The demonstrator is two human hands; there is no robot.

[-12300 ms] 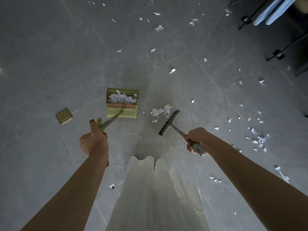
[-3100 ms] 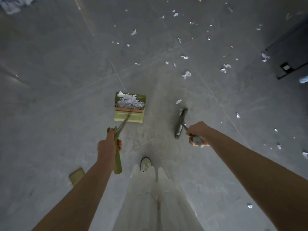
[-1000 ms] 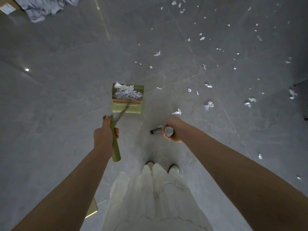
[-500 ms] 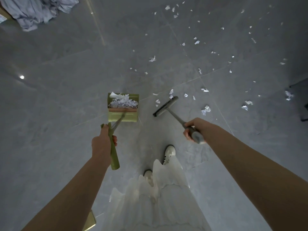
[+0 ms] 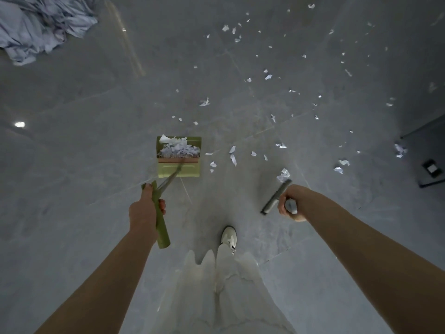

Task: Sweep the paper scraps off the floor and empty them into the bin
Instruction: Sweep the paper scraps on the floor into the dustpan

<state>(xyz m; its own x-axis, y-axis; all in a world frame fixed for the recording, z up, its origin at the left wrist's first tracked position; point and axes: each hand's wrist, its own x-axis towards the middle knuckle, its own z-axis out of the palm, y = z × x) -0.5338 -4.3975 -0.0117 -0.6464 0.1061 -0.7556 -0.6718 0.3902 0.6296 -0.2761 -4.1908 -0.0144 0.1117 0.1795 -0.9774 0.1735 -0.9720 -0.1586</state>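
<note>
Overall light: dim, grey and cool across the whole view.
Glare: a small bright spot of reflected light (image 5: 19,124) on the glossy floor (image 5: 72,165) at the left, and a pale streak (image 5: 125,39) near the top.
Shadows: a soft dark patch on the floor ahead of the person's white shoe (image 5: 228,235); the right edge falls into deeper shade.
Contrast: white paper scraps (image 5: 265,77) stand out clearly against the grey tiles.
Sharpness: centre fairly crisp; small far scraps are soft.
Distortion: wide-angle bending, with both forearms stretched large toward the lower corners.
</note>
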